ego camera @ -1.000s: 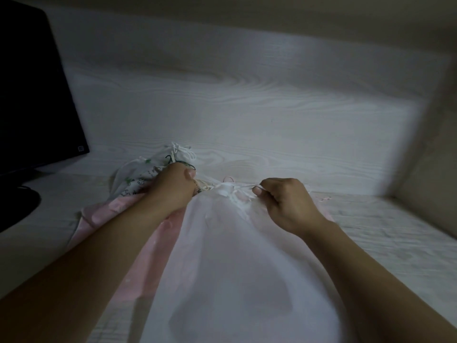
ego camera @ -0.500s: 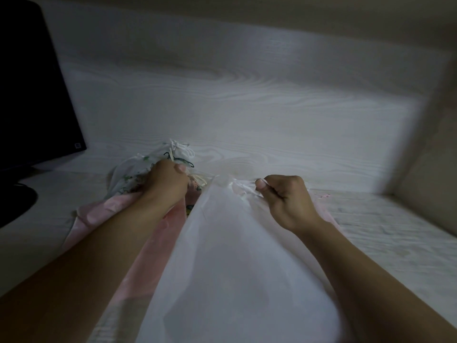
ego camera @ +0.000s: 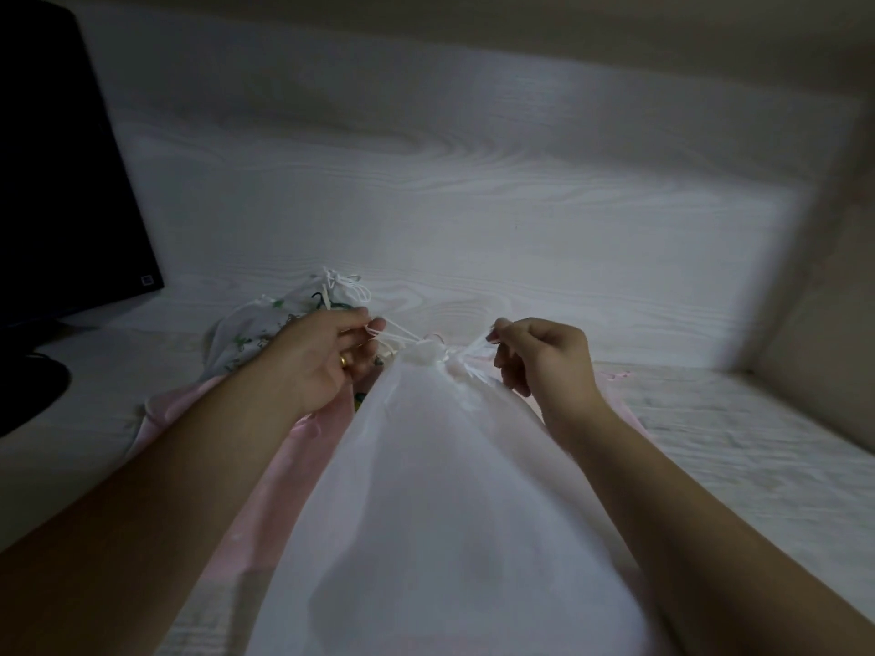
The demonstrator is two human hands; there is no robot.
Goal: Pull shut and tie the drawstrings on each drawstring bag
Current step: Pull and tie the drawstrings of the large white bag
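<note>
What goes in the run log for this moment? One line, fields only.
step: cinching white bag | left hand: pinches drawstring | right hand: pinches other cord | mouth: gathered, no knot visible | printed bag: behind, cinched

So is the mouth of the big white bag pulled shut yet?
Shut: the white bag narrows to a bunched neck, with the left hand and right hand each pinching a drawstring outward. Whether it is knotted, cannot tell.
</note>
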